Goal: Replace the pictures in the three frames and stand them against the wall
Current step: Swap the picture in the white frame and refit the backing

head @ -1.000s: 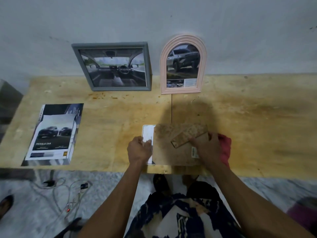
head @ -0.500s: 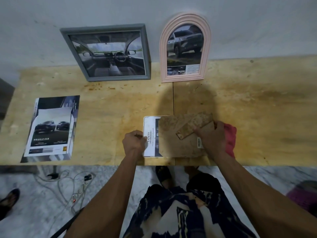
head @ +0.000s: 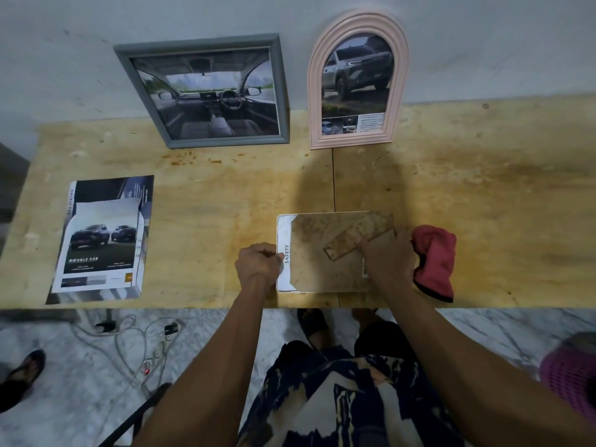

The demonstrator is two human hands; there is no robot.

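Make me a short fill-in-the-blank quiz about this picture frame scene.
1. The arched frame against the wall is ____ in colour.
2. The left hand pinches a sheet printed with the word ____.
3. The right hand rests on the frame's brown ____ board.
4. The red cloth lies ____ of that hand.

Answers: pink; SAFETY; backing; right

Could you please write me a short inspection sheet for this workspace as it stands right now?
Surface: stained wooden table.
Job's things: grey rectangular frame and pink arched frame lean on the wall; third frame's brown backing board lies flat over a white SAFETY sheet.
Clutter: car brochures, red cloth.
Grippers: left hand pinches the sheet; right hand presses the board.
Cables: white cords on floor.
Surroundings: grey wall, marble floor.
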